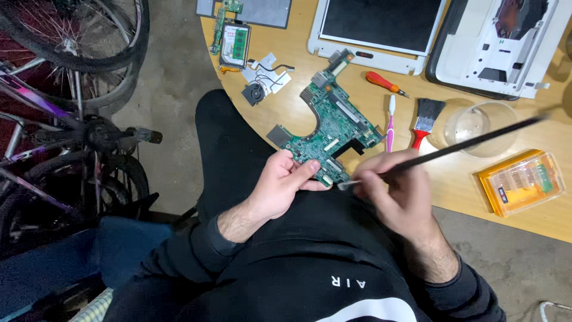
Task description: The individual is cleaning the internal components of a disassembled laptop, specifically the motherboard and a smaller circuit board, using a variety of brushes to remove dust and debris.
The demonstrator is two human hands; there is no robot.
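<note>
Head view: my left hand (285, 182) pinches the near corner of the green circuit board (330, 132), thumb on top and fingers beneath, the board's long axis running away from me toward the far right over the edge of the wooden surface (298, 113). My right hand (398, 189) is pressed together around a long thin black brush (444, 153), its pale tip just beside the board's near edge and touching or almost touching it, handle slanting up to the right; left hand is nearer the board. Beyond lie a red-handled paintbrush (424, 121), an orange screwdriver (384, 83) and a yellow bit case (521, 182)
</note>
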